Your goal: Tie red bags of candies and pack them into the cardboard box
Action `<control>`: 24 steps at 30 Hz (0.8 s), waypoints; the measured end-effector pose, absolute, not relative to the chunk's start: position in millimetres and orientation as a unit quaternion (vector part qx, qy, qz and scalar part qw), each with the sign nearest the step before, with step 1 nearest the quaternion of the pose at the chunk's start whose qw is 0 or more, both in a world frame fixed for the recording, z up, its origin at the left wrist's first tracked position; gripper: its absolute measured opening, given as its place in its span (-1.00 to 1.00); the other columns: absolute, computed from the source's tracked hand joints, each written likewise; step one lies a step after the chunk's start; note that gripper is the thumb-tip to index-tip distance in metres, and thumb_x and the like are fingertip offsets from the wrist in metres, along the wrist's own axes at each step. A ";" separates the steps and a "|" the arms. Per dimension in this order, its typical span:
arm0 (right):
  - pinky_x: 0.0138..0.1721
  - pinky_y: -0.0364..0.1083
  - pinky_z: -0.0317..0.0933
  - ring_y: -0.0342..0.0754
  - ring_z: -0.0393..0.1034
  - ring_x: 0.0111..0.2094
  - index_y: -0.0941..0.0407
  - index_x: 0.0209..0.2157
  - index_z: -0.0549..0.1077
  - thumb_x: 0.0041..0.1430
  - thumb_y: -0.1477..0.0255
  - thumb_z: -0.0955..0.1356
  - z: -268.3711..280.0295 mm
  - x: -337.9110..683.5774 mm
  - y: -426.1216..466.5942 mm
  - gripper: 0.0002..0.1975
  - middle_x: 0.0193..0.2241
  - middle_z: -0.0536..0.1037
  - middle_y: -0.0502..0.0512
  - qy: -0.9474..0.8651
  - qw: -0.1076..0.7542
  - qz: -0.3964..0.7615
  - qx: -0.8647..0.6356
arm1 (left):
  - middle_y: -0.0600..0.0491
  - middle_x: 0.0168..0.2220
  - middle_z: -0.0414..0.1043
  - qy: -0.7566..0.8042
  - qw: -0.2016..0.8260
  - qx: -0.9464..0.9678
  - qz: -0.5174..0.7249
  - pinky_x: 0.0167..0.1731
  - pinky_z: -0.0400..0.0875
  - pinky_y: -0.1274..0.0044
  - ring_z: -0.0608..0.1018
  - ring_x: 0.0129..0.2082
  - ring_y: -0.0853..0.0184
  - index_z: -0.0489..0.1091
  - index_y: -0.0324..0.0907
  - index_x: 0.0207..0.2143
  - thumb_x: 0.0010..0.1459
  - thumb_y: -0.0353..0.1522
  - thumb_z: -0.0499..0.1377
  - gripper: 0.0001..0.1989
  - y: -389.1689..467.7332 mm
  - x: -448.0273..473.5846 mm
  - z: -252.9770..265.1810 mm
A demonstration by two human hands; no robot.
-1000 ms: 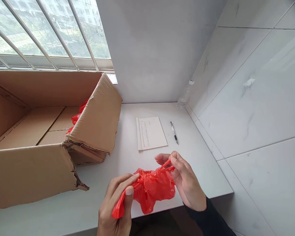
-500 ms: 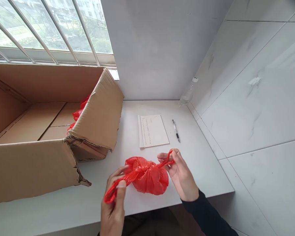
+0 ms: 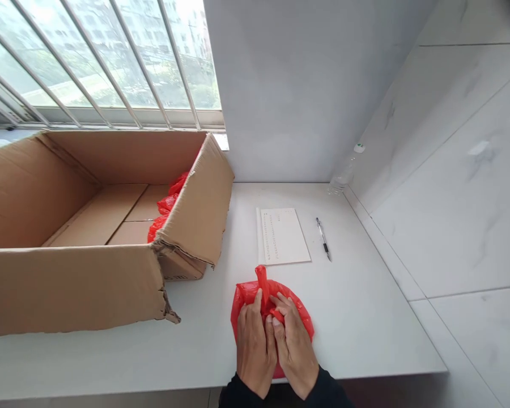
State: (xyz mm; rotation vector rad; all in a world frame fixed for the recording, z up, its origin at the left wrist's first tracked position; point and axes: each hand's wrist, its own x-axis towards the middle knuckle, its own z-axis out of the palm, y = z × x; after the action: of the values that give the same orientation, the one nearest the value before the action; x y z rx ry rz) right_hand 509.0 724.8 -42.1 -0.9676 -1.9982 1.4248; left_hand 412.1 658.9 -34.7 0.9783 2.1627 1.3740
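Observation:
A red plastic bag (image 3: pixel 300 303) lies on the white table near its front edge, gathered at the top, with one twisted end sticking up. My left hand (image 3: pixel 254 348) is closed on the bag's left side, its fingers beside that upright end. Close against it, my right hand (image 3: pixel 295 348) has its fingers curled over the gathered top, a bit of red plastic showing by the thumb. The two thumbs nearly meet in the middle. What is inside the bag is hidden, and my hands cover much of the gather.
A large open cardboard box (image 3: pixel 80 289) stands at left, with several red bags (image 3: pixel 168 204) along its right inner side. Behind my hands lie a printed paper pad (image 3: pixel 285 236) and a pen (image 3: pixel 323 239). A clear bottle (image 3: pixel 343 173) stands in the back right corner.
My hands, which were pulling the bag's two ends apart sideways, have come together on top of the bag. One end now points up. The view has swung left.

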 end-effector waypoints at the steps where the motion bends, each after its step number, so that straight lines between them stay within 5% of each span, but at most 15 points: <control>1: 0.35 0.34 -0.04 0.18 0.03 0.36 -0.01 0.14 0.36 0.40 0.18 0.19 -35.8 509.0 725.4 -0.61 0.26 0.34 0.13 -0.709 0.259 0.548 -0.360 | -0.20 0.22 0.31 0.773 0.205 0.336 0.498 0.26 0.04 -0.05 0.32 0.23 -0.06 0.14 -0.15 0.32 0.30 -0.19 0.06 -0.42 658.1 411.1 -30.3; 4: 0.28 0.24 0.10 0.16 0.23 0.23 -0.01 0.02 0.40 0.38 0.11 0.22 -6.8 511.0 731.4 -0.65 0.14 0.44 0.15 -0.594 0.299 0.646 -0.375 | -0.19 0.26 0.28 0.765 0.232 0.280 0.532 0.20 0.25 0.10 0.35 0.23 0.00 0.12 -0.10 0.33 0.29 -0.13 0.10 -0.39 658.0 406.4 -8.5; 8: -0.14 0.10 0.41 0.13 0.44 -0.14 0.00 -0.24 0.38 0.30 0.02 0.27 30.2 515.3 744.5 -0.67 -0.26 0.54 0.12 -0.408 0.307 0.784 -0.354 | -0.08 -0.15 0.53 0.719 0.269 0.233 0.596 -0.12 0.50 0.32 0.57 -0.14 0.12 0.45 -0.11 -0.04 0.29 -0.06 0.09 -0.62 660.9 399.6 31.0; 10: -0.30 0.05 0.40 0.05 0.39 -0.37 0.00 -0.35 0.35 0.28 0.02 0.28 41.6 515.5 748.3 -0.66 -0.53 0.40 0.01 -0.351 0.307 0.822 -0.326 | 0.01 -0.36 0.46 0.691 0.288 0.219 0.626 -0.31 0.48 0.41 0.52 -0.36 0.23 0.42 -0.12 -0.29 0.30 -0.05 0.07 -0.65 661.6 397.2 47.9; 13: -0.40 -0.01 0.32 -0.11 0.05 -0.61 0.02 -0.48 0.27 0.29 0.06 0.29 49.8 513.6 749.2 -0.61 -0.71 0.06 -0.14 -0.325 0.286 0.856 -0.282 | 0.11 -0.45 0.28 0.671 0.293 0.186 0.656 -0.43 0.40 0.49 0.36 -0.47 0.33 0.28 -0.10 -0.42 0.31 -0.06 0.05 -0.64 660.6 392.8 60.3; 15: -0.43 -0.04 0.27 -0.15 -0.13 -0.63 0.03 -0.51 0.22 0.29 0.07 0.29 52.8 511.5 750.7 -0.59 -0.71 -0.08 -0.19 -0.332 0.259 0.867 -0.265 | 0.12 -0.47 0.20 0.672 0.280 0.166 0.665 -0.45 0.36 0.51 0.31 -0.48 0.34 0.21 -0.09 -0.47 0.30 -0.05 0.06 -0.62 658.9 388.3 58.7; 18: -0.37 -0.02 0.28 -0.15 -0.10 -0.61 0.03 -0.52 0.16 0.33 0.05 0.24 65.0 508.9 759.3 -0.56 -0.68 -0.09 -0.19 -0.414 0.218 0.844 -0.264 | 0.12 -0.50 0.19 0.686 0.258 0.158 0.662 -0.42 0.35 0.49 0.31 -0.48 0.32 0.16 -0.09 -0.53 0.30 -0.05 0.06 -0.58 653.7 380.8 48.7; 20: -0.28 0.00 0.32 -0.11 0.13 -0.56 0.03 -0.44 0.26 0.32 0.05 0.25 84.4 511.8 766.8 -0.62 -0.64 0.16 -0.12 -0.534 0.200 0.772 -0.281 | 0.11 -0.49 0.23 0.701 0.249 0.168 0.647 -0.40 0.37 0.48 0.34 -0.46 0.31 0.21 -0.10 -0.52 0.29 -0.06 0.07 -0.60 646.4 377.0 43.2; 22: -0.17 0.03 0.36 0.00 0.39 -0.30 0.00 -0.13 0.40 0.23 0.09 0.36 111.2 523.2 770.9 -0.69 -0.35 0.49 0.05 -0.650 0.216 0.657 -0.314 | 0.12 -0.47 0.26 0.721 0.239 0.187 0.622 -0.40 0.37 0.50 0.36 -0.44 0.30 0.28 -0.09 -0.47 0.30 -0.07 0.08 -0.64 636.1 374.0 41.1; 24: -0.03 0.09 0.38 0.12 0.41 -0.04 -0.06 0.02 0.39 0.17 0.11 0.41 138.0 543.2 767.3 -0.58 -0.10 0.51 0.14 -0.686 0.296 0.570 -0.342 | 0.13 -0.46 0.28 0.740 0.228 0.222 0.592 -0.41 0.36 0.52 0.38 -0.43 0.31 0.31 -0.08 -0.43 0.31 -0.08 0.06 -0.66 626.2 370.5 41.2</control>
State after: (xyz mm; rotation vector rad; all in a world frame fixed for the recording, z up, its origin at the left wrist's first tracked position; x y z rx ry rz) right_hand 543.2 767.3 138.0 -0.9084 -1.8242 1.5168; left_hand 370.5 626.2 41.2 0.6113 2.0380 1.6312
